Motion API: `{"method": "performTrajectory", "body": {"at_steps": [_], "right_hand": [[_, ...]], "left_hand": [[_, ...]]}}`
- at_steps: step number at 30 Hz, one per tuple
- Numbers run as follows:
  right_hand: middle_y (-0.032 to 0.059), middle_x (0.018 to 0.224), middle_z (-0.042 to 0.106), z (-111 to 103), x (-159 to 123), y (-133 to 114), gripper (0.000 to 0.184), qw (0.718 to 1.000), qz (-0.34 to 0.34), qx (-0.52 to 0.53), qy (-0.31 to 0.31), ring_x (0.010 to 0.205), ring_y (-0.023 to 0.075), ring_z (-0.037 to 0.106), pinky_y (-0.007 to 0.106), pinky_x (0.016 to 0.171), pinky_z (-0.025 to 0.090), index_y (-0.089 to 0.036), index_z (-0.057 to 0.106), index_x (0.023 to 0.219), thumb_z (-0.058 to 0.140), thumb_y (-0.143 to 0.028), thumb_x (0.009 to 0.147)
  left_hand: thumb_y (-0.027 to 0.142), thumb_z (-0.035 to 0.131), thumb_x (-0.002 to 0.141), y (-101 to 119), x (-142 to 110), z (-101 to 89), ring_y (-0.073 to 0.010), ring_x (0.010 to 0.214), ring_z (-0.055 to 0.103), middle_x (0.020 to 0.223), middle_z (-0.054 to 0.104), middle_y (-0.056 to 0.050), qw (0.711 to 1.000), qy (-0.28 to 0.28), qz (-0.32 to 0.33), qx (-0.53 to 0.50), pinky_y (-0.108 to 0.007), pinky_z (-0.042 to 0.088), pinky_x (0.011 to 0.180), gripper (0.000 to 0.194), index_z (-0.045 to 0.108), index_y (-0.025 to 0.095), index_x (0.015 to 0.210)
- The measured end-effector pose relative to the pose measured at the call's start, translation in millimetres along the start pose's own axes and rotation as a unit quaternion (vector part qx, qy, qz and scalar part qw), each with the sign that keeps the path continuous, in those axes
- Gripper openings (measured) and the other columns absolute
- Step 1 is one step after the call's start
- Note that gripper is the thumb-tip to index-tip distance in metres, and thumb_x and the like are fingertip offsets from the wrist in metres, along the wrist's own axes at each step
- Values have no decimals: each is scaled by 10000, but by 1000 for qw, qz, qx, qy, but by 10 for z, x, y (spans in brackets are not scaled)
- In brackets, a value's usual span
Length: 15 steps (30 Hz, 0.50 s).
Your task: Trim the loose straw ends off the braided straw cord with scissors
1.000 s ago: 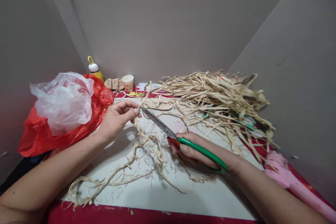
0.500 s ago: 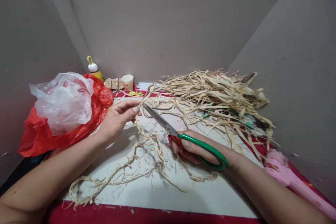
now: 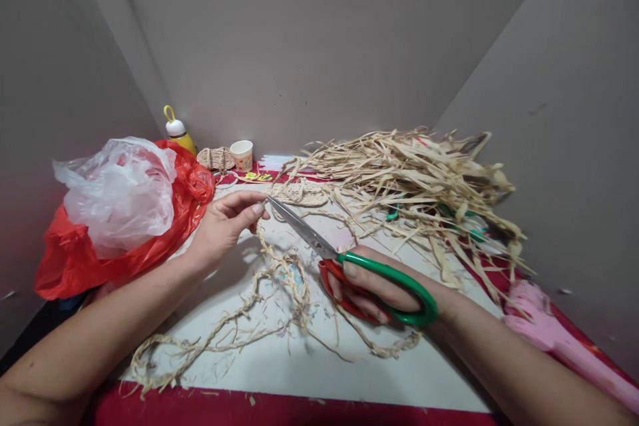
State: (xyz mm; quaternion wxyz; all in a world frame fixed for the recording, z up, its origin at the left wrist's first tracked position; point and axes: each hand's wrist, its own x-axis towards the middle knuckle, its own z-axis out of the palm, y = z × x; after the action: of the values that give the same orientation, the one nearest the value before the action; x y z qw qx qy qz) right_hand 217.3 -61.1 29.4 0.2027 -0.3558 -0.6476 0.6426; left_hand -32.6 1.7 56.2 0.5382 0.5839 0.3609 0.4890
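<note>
My left hand pinches the upper end of a twisted straw cord between thumb and fingers. From there the cord hangs down and lies in loose loops on the white board. My right hand grips a pair of scissors with one green and one red handle. The blades look closed together, and their tips touch or nearly touch my left fingertips. Behind the blades lies a flat woven straw piece. Straw scraps litter the board beneath my hands.
A big heap of dry straw strips spreads across the back right. Red and white plastic bags sit at left, near a yellow bottle, a bundled cord and a paper cup. A pink object lies at right.
The short cord end that stuck up past my left fingertips is no longer there. The scissors' blades have come together, and the red handle shows more. My left hand has hardly moved.
</note>
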Motion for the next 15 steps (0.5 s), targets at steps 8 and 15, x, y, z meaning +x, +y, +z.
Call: {"method": "performTrajectory", "body": {"at_steps": [8,15], "right_hand": [[-67,467,397,9,25,30,508,987,-60,-10,148,380,59,330,206,360,224,-186,484,705,556,-689,710],[-1,642,587,57,58,-79,359,919,-137,-39,367,496,108,505,252,473,433,-199,539,783,677,-518,692]], "left_hand": [[269,712,736,19,-5,-5,-90,611,534,735,668,-13,1000,-4,-18,-19,-211,422,584,206,709,204,931],[284,702,756,51,-85,102,-91,617,550,708,657,-11,992,-86,-88,-37,-208,410,600,285,621,174,1006]]}}
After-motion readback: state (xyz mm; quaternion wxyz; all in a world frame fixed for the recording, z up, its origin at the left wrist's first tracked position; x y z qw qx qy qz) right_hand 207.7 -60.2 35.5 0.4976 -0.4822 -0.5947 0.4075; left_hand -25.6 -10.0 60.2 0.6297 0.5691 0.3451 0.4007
